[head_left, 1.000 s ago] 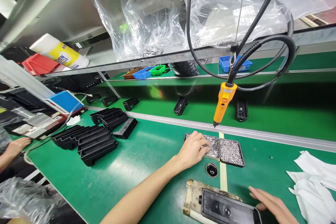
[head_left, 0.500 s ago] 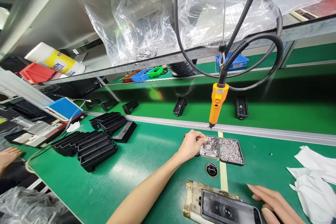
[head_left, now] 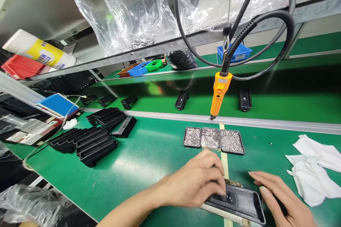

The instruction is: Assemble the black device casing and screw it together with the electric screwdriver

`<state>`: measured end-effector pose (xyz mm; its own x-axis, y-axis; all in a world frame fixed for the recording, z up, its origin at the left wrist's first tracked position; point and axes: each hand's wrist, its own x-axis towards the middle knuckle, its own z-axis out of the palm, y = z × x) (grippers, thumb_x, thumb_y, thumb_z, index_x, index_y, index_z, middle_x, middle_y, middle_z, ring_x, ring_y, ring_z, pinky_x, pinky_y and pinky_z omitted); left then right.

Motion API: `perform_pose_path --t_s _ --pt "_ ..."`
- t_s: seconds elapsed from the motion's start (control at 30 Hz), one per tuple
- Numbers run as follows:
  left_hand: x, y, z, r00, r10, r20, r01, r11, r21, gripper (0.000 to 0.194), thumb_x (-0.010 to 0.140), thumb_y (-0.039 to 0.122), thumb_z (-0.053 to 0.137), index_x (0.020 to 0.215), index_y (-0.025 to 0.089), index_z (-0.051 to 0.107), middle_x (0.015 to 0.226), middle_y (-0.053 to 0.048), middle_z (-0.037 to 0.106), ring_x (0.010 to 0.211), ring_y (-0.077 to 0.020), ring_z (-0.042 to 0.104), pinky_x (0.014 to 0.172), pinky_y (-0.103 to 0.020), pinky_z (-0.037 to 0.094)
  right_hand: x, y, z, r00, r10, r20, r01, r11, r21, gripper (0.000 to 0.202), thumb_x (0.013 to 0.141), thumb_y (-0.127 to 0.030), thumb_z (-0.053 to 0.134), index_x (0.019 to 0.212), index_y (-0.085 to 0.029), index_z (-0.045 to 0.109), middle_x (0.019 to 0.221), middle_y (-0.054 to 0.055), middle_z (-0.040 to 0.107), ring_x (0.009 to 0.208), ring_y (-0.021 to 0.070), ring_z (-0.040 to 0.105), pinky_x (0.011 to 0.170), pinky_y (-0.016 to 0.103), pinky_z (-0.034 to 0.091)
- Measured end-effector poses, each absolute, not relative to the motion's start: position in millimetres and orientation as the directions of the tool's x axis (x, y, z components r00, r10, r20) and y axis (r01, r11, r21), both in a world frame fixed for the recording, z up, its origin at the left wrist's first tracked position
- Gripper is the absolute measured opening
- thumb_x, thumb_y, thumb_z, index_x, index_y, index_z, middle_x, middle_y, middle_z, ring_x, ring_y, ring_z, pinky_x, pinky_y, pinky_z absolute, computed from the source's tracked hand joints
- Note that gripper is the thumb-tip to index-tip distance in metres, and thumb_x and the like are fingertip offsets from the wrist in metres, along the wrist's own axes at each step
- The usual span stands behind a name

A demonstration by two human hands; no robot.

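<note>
My left hand (head_left: pixel 201 181) is over the left part of a black rectangular housing (head_left: pixel 239 198). Its fingers are curled and pinched together, and whatever is between them is hidden. The housing lies in a worn, pale fixture (head_left: pixel 234 216), with a round hole or boss showing on its face. At the housing's right end, my right hand (head_left: pixel 283 198) rests with fingers stretched out and thumb apart, holding nothing. Beyond the hands stand three small trays of metal hardware: a left tray (head_left: pixel 192 137), a middle tray of washers (head_left: pixel 211 138) and a right tray (head_left: pixel 232 142).
An orange electric screwdriver (head_left: pixel 220 92) hangs above the trays on a cable. Black housings (head_left: pixel 97 145) are grouped at left; others, such as one black piece (head_left: pixel 245 99), sit on the green strip behind. White cloths (head_left: pixel 309 181) lie at right. A shelf edge (head_left: pixel 149 48) crosses overhead.
My left hand has come from the hardware trays back to the housing. The round black disc seen on the table before is now out of sight. My right hand has stayed beside the housing.
</note>
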<state>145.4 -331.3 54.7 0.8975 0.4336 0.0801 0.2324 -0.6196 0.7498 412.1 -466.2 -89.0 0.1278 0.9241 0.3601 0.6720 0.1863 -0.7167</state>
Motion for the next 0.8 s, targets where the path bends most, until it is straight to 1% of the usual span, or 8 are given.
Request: perform_pose_path --t_s 0.07,0.17,0.27,0.33,0.43,0.57,0.7,0.8 --pt "143 -343 54 0.943 0.325 0.068 0.235 -0.796 0.557 0.011 0.104 0.022 0.058 0.100 0.020 0.069 0.121 -0.009 0.060 0.132 -0.0248 0.050 0.111 -0.040 0.045 409 -465 -83 0.119 0.922 0.368 0.673 0.198 -0.712 0.028 0.107 -0.043 0.050 0.132 -0.037 0.062 0.138 -0.007 0.060 0.125 0.0098 0.059 0.107 0.018 0.042" --pt "139 -348 43 0.935 0.346 0.081 0.280 -0.857 0.432 0.012 0.105 0.027 0.058 0.107 0.023 0.069 0.123 -0.007 0.061 0.137 -0.0270 0.048 0.111 -0.045 0.046 407 -464 -78 0.132 0.925 0.357 0.673 0.181 -0.717 0.028 0.107 -0.043 0.050 0.132 -0.038 0.062 0.139 -0.007 0.059 0.125 0.0100 0.059 0.105 0.020 0.043" --pt "129 -345 33 0.916 0.337 0.219 0.236 -0.891 0.387 0.019 0.107 0.030 0.054 0.119 0.025 0.069 0.128 -0.007 0.064 0.141 -0.0262 0.047 0.109 -0.043 0.048 407 -465 -77 0.160 0.928 0.337 0.664 0.151 -0.732 0.028 0.108 -0.044 0.049 0.131 -0.040 0.063 0.138 -0.008 0.059 0.125 0.0101 0.059 0.105 0.021 0.044" --pt "120 -344 28 0.916 0.304 0.262 0.203 -0.915 0.350 0.027 0.106 0.042 0.055 0.124 0.026 0.068 0.135 -0.008 0.064 0.146 -0.0288 0.044 0.108 -0.044 0.049 408 -465 -77 0.176 0.930 0.323 0.650 0.137 -0.748 0.027 0.108 -0.045 0.048 0.129 -0.040 0.064 0.137 -0.009 0.060 0.123 0.0102 0.060 0.104 0.022 0.044" --pt "109 -343 19 0.947 0.246 0.209 0.180 -0.940 0.291 0.052 0.100 0.066 0.055 0.134 0.028 0.063 0.152 -0.009 0.055 0.154 -0.0353 0.032 0.106 -0.052 0.051 408 -465 -77 0.180 0.934 0.309 0.634 0.130 -0.763 0.026 0.108 -0.045 0.048 0.128 -0.040 0.064 0.136 -0.008 0.061 0.122 0.0106 0.060 0.103 0.022 0.045" --pt "110 -343 6 0.958 0.181 0.222 0.136 -0.969 0.206 0.072 0.093 0.080 0.052 0.144 0.029 0.055 0.159 -0.010 0.048 0.157 -0.0368 0.026 0.105 -0.053 0.052 407 -465 -76 0.181 0.941 0.286 0.628 0.113 -0.770 0.027 0.107 -0.046 0.049 0.128 -0.040 0.064 0.137 -0.008 0.060 0.123 0.0113 0.060 0.103 0.023 0.044" --pt "119 -340 2 0.950 0.128 0.285 0.086 -0.984 0.156 0.076 0.091 0.083 0.048 0.144 0.028 0.055 0.159 -0.009 0.048 0.156 -0.0339 0.028 0.111 -0.050 0.047 407 -465 -76 0.194 0.942 0.273 0.624 0.097 -0.776 0.027 0.107 -0.048 0.050 0.128 -0.040 0.064 0.135 -0.008 0.061 0.122 0.0113 0.060 0.104 0.023 0.044" --pt "121 -340 1 0.944 0.119 0.308 0.064 -0.981 0.185 0.072 0.095 0.080 0.044 0.142 0.028 0.056 0.160 -0.009 0.048 0.156 -0.0336 0.029 0.111 -0.050 0.046 407 -465 -75 0.204 0.946 0.253 0.618 0.077 -0.782 0.027 0.106 -0.048 0.051 0.128 -0.040 0.065 0.136 -0.008 0.060 0.122 0.0120 0.060 0.104 0.024 0.045"
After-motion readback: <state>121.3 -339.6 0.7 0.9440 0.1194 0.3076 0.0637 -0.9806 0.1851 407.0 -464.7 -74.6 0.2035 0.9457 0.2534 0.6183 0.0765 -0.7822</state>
